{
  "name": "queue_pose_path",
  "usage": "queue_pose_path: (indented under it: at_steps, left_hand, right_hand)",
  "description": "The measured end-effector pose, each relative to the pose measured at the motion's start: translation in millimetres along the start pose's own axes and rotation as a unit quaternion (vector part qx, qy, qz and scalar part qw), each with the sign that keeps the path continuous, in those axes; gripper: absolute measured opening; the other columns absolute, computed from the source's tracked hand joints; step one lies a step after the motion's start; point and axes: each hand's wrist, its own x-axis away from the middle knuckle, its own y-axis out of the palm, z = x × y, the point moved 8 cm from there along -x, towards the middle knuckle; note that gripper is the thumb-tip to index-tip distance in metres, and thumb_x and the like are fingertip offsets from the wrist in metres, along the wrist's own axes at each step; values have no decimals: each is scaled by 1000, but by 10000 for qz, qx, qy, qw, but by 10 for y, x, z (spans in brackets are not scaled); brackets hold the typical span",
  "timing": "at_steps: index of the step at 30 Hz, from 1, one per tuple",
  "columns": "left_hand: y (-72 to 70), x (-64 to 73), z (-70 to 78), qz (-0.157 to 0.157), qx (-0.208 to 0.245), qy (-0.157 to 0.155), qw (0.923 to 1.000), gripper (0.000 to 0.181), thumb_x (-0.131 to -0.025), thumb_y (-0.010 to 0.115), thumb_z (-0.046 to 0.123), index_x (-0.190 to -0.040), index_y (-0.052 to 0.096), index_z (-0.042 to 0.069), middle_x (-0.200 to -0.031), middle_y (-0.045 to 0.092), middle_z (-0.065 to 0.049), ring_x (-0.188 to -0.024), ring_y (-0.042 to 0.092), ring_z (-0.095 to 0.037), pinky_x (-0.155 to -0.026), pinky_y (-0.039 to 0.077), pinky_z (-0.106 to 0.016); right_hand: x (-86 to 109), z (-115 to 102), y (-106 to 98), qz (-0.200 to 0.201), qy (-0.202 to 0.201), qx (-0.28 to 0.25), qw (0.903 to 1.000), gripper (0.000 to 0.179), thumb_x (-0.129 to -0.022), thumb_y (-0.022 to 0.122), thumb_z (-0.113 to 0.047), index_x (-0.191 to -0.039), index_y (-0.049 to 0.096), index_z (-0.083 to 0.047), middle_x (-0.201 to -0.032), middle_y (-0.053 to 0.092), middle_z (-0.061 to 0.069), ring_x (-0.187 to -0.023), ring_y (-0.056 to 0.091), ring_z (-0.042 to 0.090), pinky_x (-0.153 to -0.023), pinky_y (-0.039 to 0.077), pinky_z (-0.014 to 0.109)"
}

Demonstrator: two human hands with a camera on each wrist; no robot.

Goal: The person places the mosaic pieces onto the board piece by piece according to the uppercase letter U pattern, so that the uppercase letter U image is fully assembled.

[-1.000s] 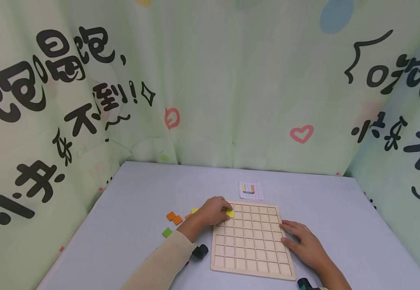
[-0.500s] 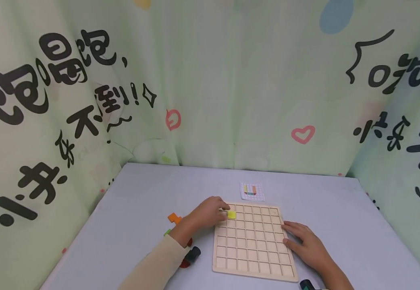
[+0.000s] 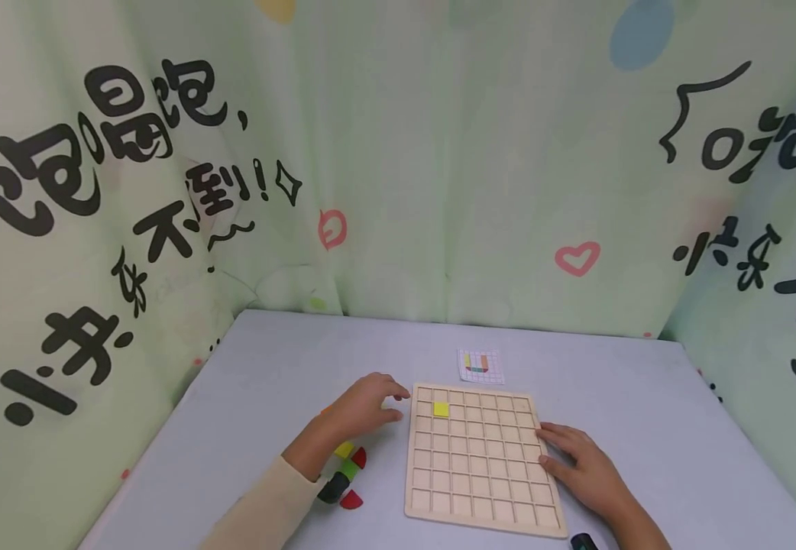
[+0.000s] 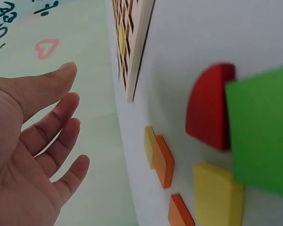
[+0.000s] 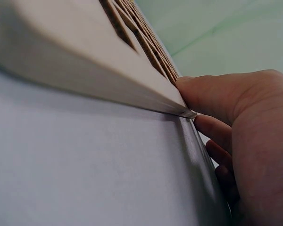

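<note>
A pale wooden grid board (image 3: 470, 467) lies flat on the table, with one yellow square tile (image 3: 441, 409) in a cell near its upper left corner. Just off the board's left edge, my left hand (image 3: 360, 406) hovers with fingers apart and nothing held, as the left wrist view (image 4: 33, 136) also shows. Below that hand are loose pieces: a yellow tile (image 3: 344, 449), a green square (image 4: 264, 132) and a red quarter-round piece (image 4: 210, 108). Orange tiles (image 4: 164, 162) are mostly hidden from the head view. My right hand (image 3: 585, 464) rests against the board's right edge, thumb touching its rim.
Behind the board lies a small grid card (image 3: 480, 367) with a coloured pattern. A second red piece (image 3: 352, 500) sits beside the black device (image 3: 334, 487) on my left wrist. A printed curtain (image 3: 398, 153) surrounds the table's back and sides.
My left hand has let go of the yellow tile, which stays in its cell, and has moved left off the board. My right hand has stayed at the board's right edge.
</note>
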Motion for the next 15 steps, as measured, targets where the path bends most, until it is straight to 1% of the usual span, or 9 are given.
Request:
queue_pose_path:
  at_steps: [3, 6, 10, 15]
  left_hand:
    - [-36, 49, -60, 41, 51, -193, 9998, 33, -86, 76, 22, -118, 70, 17, -111, 63, 7, -109, 55, -16, -90, 49, -32]
    - [-57, 124, -127, 35, 153, -311, 9994, 28, -86, 76, 21, -113, 72, 16, -108, 64, 7, -107, 56, -17, -89, 49, -32]
    - [-41, 251, -227, -15, 175, -256, 9995, 21, -86, 76, 19, -107, 74, 14, -103, 65, 7, -102, 56, -16, -87, 49, -33]
    - [-10, 373, -363, -48, 213, -288, 9993, 20, -85, 77, 18, -104, 74, 14, -97, 65, 9, -92, 56, -13, -81, 50, -30]
  right_hand:
    - [-9, 4, -20, 18, -58, 13, 10000, 53, -90, 67, -39, -131, 61, -6, -140, 51, 14, -131, 38, 41, -102, 27, 63]
    - [-23, 27, -11, -40, 3, -46, 10000, 55, -90, 65, -43, -132, 60, -7, -141, 50, 13, -132, 37, 40, -102, 27, 63]
    - [-27, 50, 11, -74, 87, -93, 9999, 57, -90, 65, -45, -133, 60, -8, -141, 50, 13, -132, 36, 40, -103, 26, 63]
    - [-27, 46, 16, -23, 4, -69, 10000, 56, -90, 65, -43, -132, 61, -8, -140, 51, 13, -132, 37, 39, -102, 27, 63]
